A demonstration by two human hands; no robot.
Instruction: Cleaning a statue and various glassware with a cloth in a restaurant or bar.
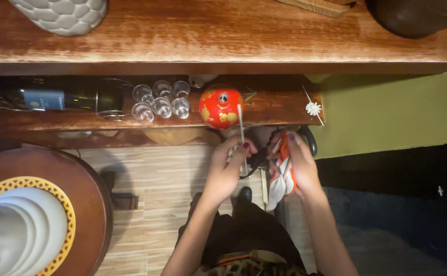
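My left hand (228, 166) pinches a thin white stick (241, 128) that points up past a round red jar (220, 108) with gold patterns on the lower wooden shelf (274, 108). My right hand (297, 163) grips a crumpled orange and white cloth (282, 174), just right of the left hand. A dark looped object (256, 162) lies between and behind the two hands; I cannot tell what it is. Both hands hover below the shelf's front edge, above the light wood floor.
Several small clear glasses (161, 99) stand left of the red jar, beside a dark bottle (54, 99) lying on its side. A small white flower on a stick (313, 108) sits at the shelf's right end. A round brown table (88, 204) is at lower left, a white textured vase (62, 15) on the top shelf.
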